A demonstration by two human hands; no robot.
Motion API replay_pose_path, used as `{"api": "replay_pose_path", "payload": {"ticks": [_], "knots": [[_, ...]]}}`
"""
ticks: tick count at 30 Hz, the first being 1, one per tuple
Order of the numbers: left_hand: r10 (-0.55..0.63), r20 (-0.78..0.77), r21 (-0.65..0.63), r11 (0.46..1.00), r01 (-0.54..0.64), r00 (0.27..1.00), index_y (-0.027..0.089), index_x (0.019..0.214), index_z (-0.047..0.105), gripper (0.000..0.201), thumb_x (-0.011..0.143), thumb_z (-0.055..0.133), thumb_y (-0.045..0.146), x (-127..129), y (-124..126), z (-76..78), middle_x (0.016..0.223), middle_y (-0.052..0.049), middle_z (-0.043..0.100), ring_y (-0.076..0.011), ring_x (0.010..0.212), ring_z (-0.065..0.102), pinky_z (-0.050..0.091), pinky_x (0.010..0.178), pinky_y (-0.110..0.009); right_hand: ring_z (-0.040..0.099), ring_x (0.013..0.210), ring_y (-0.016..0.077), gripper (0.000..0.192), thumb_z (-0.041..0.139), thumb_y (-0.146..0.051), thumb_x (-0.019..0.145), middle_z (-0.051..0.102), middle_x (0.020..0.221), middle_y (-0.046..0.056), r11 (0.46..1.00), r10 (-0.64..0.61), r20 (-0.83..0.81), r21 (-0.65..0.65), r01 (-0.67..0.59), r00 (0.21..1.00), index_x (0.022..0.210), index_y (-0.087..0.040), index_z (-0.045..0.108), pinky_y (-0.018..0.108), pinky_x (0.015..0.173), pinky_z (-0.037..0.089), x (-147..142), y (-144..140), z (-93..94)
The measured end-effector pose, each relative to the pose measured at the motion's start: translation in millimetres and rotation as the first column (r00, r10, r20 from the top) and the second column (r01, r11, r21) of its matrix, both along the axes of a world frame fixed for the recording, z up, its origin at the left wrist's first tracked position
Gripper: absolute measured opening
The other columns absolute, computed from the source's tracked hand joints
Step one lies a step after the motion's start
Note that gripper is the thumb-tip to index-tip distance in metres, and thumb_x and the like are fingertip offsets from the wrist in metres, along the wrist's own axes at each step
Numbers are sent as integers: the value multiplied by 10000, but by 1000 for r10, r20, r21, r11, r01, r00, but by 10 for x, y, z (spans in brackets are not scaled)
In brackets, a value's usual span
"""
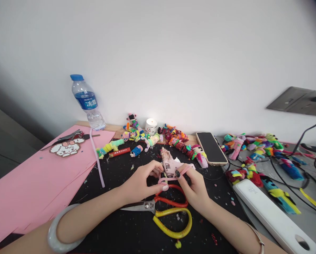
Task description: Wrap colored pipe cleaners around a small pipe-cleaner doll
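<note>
Both of my hands meet at the middle of the black mat (pixel 136 233) around a small pink pipe-cleaner figure (pixel 170 165). My left hand (pixel 139 183) pinches the figure's left side and a loop of pink pipe cleaner under it. My right hand (pixel 193 185) holds the other end of that pink strand against the figure's right side. Just below the hands lie scissors (pixel 168 208) with red and yellow handles, blades pointing left. A pale bangle (pixel 60 229) sits on my left wrist.
Pink paper sheets (pixel 28 183) cover the left, with a pixel-bead piece (pixel 66 147) and a loose pink strand (pixel 97 158). A water bottle (pixel 87 102), candle (pixel 150 126), several colourful pipe-cleaner figures (pixel 173 137), a phone (pixel 211 148), a white power strip (pixel 274 217) and cables lie behind and right.
</note>
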State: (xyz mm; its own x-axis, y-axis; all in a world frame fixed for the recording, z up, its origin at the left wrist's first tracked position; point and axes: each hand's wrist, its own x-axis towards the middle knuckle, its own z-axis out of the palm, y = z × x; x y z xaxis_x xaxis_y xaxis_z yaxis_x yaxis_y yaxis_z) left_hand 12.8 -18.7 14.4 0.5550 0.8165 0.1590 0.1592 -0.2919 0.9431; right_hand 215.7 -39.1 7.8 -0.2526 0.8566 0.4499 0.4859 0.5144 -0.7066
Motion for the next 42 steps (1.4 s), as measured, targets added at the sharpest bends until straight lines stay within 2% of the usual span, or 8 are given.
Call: {"api": "replay_pose_path", "payload": {"ticks": [5,12,26,34,42], "knots": [[55,33,-5,998,-55,998,207,969,503,277,746,638,301,-3,10,-20,910,-29,567,-163,831,575,495,810,-315,487,655,159,153,426,-178,886,528,713,15,999,-38,43,-3,38,998,744,-197,478,284,617,390,8,11,-9],[93,56,-16,996,-92,994,205,967,492,270,757,633,300,5,23,-46,912,-29,570,-161,852,569,495,809,-307,475,640,154,172,423,-172,893,521,696,14,999,-22,45,30,21,999,727,-194,464,282,609,385,-2,10,5],[216,125,-94,974,-205,968,204,938,500,265,739,652,290,28,28,-49,882,-28,594,-169,854,587,489,796,-307,515,656,160,163,401,-144,884,533,703,16,993,99,125,51,-106,987,747,-209,461,274,608,425,-20,13,-3],[165,103,-21,986,-163,981,206,952,512,280,729,662,286,12,36,-56,897,-25,583,-166,852,583,495,812,-311,528,677,162,146,414,-156,894,550,733,24,999,10,62,47,-13,998,781,-202,494,284,635,429,3,18,-32],[125,49,16,992,-126,991,199,967,536,294,723,668,296,2,25,-44,923,-39,588,-171,853,582,492,826,-319,530,669,153,154,406,-145,894,553,732,16,999,14,63,46,-17,998,772,-207,476,276,632,431,1,13,-10]]}}
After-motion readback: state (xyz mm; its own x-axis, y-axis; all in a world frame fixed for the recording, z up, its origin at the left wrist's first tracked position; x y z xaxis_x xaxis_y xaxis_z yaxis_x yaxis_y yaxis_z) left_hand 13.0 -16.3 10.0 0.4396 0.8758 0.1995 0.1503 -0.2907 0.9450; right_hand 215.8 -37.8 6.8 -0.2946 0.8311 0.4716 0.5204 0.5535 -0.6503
